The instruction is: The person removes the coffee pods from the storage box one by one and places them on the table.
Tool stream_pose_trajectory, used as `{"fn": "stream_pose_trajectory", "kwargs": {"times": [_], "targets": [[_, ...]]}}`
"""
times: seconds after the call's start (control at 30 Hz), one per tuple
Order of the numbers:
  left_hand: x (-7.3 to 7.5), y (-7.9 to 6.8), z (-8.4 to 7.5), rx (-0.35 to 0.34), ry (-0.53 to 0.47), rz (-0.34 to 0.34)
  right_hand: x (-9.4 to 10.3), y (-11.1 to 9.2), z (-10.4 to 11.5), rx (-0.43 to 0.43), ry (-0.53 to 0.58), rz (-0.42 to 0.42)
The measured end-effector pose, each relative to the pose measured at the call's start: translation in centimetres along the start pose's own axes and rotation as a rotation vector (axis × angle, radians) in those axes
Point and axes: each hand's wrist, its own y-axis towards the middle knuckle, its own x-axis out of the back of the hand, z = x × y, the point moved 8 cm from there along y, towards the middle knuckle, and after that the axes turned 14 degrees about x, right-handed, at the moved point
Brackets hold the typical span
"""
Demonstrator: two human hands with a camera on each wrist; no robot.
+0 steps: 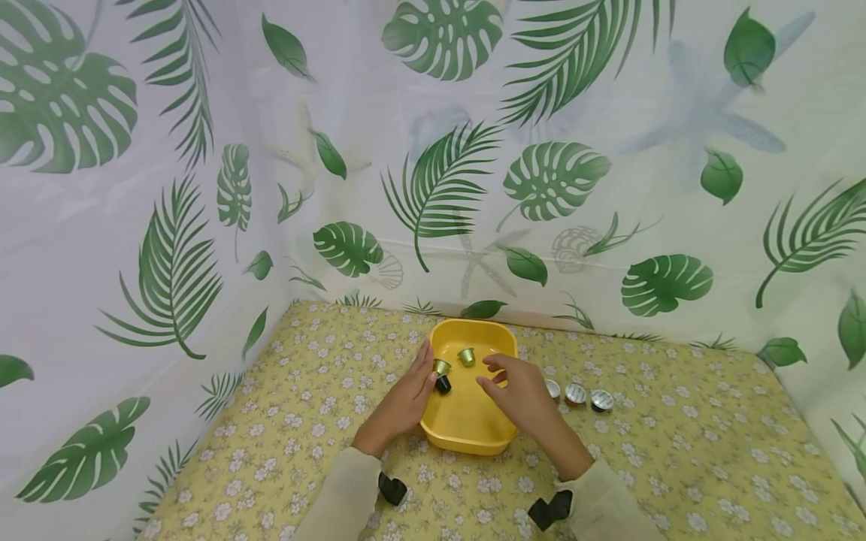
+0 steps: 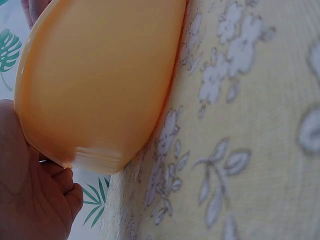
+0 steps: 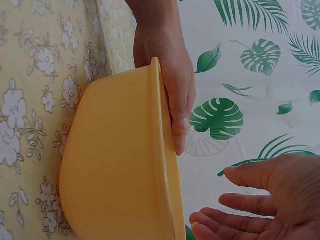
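A yellow plastic tub [image 1: 473,428] stands on the floral cloth. My left hand [image 1: 406,391] holds its left rim, the thumb on the inner side and the other fingers along the outside. In the tub are two green coffee capsules, one [image 1: 467,357] near the middle and one [image 1: 442,367] by the left wall. A black coffee capsule [image 1: 443,385] lies just below the latter. Over the tub's right side hovers my right hand [image 1: 517,387], fingers loosely bent and apart; in the right wrist view this hand [image 3: 265,200] has nothing between thumb and fingers.
To the right of the tub, coffee capsules stand foil side up in a row: one [image 1: 552,389] partly behind my right hand, one [image 1: 575,394] in the middle, one [image 1: 601,400] at the end. Leaf-printed white sheeting [image 1: 460,278] rises behind the cloth-covered surface [image 1: 676,451].
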Motion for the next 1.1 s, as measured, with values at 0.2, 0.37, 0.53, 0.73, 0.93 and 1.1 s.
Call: {"fn": "stream_pose_trajectory", "kwargs": {"times": [0.2,0.37,0.53,0.73,0.93,1.1], "targets": [[-0.1,0.0,0.0,0.008,0.01,-0.001,-0.8,0.7,-0.3,-0.032,0.027,0.042],[-0.2,0.1,0.2,0.018,0.008,-0.004,-1.4,1.1,-0.1,-0.027,0.029,0.07],[-0.2,0.2,0.4,0.025,0.019,-0.007,-2.0,1.8,0.5,-0.01,0.01,0.106],[-0.1,0.3,0.4,0.028,0.018,-0.005,-2.7,2.8,1.0,0.029,0.031,0.134],[-0.1,0.2,0.3,0.023,0.01,-0.004,-3.4,3.6,1.0,0.05,0.031,0.152],[-0.1,0.2,0.2,0.022,0.02,-0.005,-3.8,4.2,1.1,0.069,0.021,0.154]]}}
